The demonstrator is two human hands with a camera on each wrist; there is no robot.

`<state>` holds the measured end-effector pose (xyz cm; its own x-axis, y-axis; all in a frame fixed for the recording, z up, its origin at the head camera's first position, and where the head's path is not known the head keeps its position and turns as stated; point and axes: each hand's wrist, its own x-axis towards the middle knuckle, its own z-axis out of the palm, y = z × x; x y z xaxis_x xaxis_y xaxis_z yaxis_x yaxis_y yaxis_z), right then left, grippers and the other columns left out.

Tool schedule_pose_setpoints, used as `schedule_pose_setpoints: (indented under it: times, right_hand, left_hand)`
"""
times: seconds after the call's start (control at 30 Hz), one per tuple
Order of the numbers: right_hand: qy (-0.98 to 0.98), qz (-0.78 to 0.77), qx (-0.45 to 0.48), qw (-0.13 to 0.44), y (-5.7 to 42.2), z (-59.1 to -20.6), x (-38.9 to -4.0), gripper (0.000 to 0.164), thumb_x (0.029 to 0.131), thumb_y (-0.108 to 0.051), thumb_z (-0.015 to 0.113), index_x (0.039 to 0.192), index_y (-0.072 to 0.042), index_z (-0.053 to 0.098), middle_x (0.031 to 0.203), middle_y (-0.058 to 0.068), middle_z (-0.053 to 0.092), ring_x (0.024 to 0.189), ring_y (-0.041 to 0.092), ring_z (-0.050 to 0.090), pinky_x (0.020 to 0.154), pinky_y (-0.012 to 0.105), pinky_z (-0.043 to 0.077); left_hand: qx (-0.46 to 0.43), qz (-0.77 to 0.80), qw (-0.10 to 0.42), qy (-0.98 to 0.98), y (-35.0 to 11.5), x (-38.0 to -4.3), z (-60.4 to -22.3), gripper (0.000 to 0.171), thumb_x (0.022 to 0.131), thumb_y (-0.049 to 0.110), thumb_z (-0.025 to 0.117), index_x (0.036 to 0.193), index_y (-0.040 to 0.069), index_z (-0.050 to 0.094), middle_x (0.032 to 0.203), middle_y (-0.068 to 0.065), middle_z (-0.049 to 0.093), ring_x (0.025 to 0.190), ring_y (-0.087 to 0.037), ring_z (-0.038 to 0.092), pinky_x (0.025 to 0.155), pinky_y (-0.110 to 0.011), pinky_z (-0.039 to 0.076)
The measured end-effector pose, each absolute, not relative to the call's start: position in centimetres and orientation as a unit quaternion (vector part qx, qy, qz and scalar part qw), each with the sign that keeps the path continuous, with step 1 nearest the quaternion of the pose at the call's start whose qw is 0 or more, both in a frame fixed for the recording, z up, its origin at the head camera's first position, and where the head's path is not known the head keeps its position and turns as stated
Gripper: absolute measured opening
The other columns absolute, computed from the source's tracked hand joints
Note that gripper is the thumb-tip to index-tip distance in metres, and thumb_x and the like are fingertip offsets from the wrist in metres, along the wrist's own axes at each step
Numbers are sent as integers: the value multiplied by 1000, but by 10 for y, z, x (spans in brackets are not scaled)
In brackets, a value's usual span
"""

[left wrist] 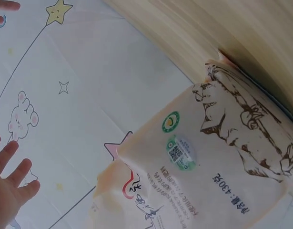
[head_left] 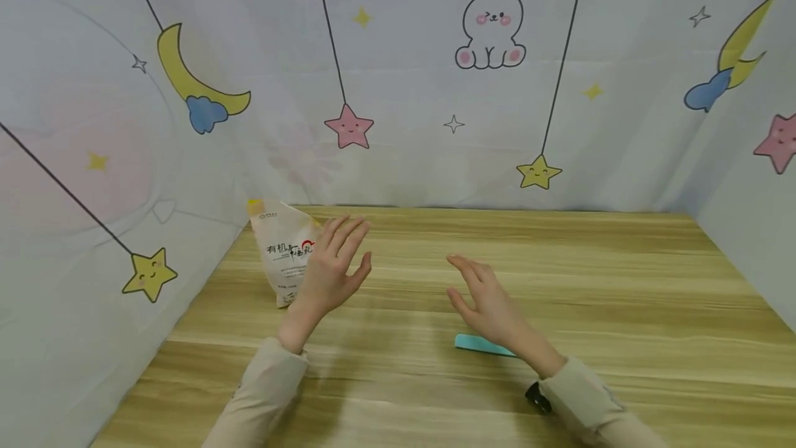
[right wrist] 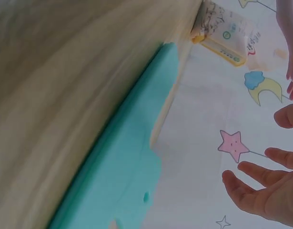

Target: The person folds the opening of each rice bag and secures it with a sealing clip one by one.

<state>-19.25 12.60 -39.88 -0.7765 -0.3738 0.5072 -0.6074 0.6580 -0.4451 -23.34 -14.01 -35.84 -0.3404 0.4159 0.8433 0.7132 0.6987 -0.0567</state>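
Loosely, with fingers extended and holding nothing, the left hand [head_left: 334,267] hovers left of the frame's centre, overlapping the right edge of an upright cream-white bag [head_left: 282,251] with black lettering and a yellow top corner; the left-wrist view shows hand and bag apart. Right of centre, the right hand [head_left: 490,301] is likewise relaxed and holds nothing, its fingers pointing toward the upper left. Below it, in the lower middle right, a flat turquoise strip [head_left: 480,344] lies on the pale wood-grain table [head_left: 597,275], its right end hidden by the right wrist. A white cartoon-printed cloth [head_left: 423,75] fills the background.
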Motion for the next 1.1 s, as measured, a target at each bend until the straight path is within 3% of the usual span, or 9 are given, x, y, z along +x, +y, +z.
schedule_pose_setpoints:
  times: [0.1, 0.33, 0.7, 0.8, 1.1]
  right_hand:
    - [-886, 325, 275, 185, 122, -402, -193, 45, 89, -16, 54, 131, -7, 41, 129, 15, 46, 116, 31, 41, 89, 47, 42]
    - [-878, 363, 267, 161, 112, -403, -194, 42, 89, -16, 53, 129, -7, 44, 129, 15, 45, 118, 31, 39, 92, 48, 40]
    - [-871, 397, 264, 120, 99, -402, -195, 40, 90, -18, 51, 128, -6, 45, 129, 12, 47, 117, 28, 42, 92, 47, 39]
    - [-871, 391, 271, 120, 96, -403, -197, 41, 90, -20, 51, 127, -5, 45, 128, 13, 48, 116, 29, 43, 91, 48, 39]
    - [-869, 409, 269, 73, 86, -397, -203, 43, 90, -18, 52, 130, -6, 43, 131, 12, 45, 123, 29, 40, 97, 48, 35]
  left_hand:
    - [-352, -162, 462, -798, -144, -235, -358, 35, 81, 14, 54, 113, 0, 57, 112, -16, 58, 112, -35, 48, 95, -50, 35]
    - [-342, -160, 474, -795, -157, -242, -357, 36, 74, 8, 60, 109, -1, 59, 111, -18, 59, 110, -37, 50, 95, -53, 34]
    - [-337, -140, 500, -786, -170, -249, -356, 28, 77, 6, 54, 103, -3, 61, 105, -18, 61, 106, -36, 52, 93, -55, 35]
    - [-331, -139, 505, -785, -173, -250, -354, 26, 80, 7, 51, 102, -3, 61, 105, -19, 61, 104, -36, 52, 94, -55, 33]
    - [-292, -147, 496, -804, -182, -250, -351, 26, 75, 0, 56, 100, -3, 60, 106, -19, 60, 108, -37, 49, 102, -54, 26]
